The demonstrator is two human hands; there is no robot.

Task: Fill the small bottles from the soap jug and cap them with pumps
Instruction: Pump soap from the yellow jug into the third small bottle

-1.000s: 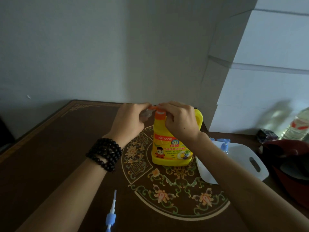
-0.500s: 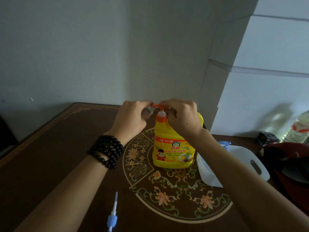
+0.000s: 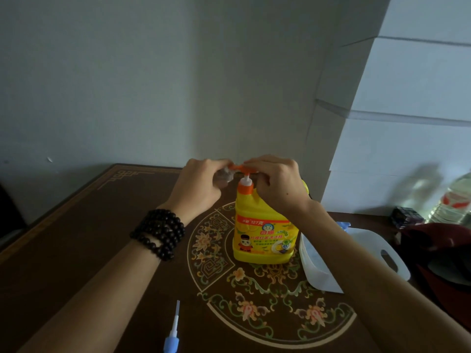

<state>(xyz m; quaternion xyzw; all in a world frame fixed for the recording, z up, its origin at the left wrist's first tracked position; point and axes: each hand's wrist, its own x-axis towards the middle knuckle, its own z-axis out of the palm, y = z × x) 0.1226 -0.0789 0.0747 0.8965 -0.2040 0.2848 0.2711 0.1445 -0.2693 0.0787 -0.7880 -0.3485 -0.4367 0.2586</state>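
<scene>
A yellow soap jug (image 3: 265,233) with an orange collar stands upright on the dark table (image 3: 76,250). Its orange pump head (image 3: 246,168) is raised on a white stem. My right hand (image 3: 276,184) rests on top of the pump head. My left hand (image 3: 201,184) holds a small clear bottle (image 3: 224,175) right at the pump's spout; most of the bottle is hidden by my fingers. A loose blue and white pump (image 3: 172,332) lies on the table near the front edge.
A white plastic container with a handle hole (image 3: 377,253) sits to the right of the jug, a blue pump top (image 3: 342,224) behind it. Further right are a dark red bowl (image 3: 438,240), a small dark box (image 3: 405,216) and a large clear water bottle (image 3: 456,200). A wall rises behind.
The pump head has risen from its pressed-down position, exposing the white stem. Both hands rose with it and stay at the spout.
</scene>
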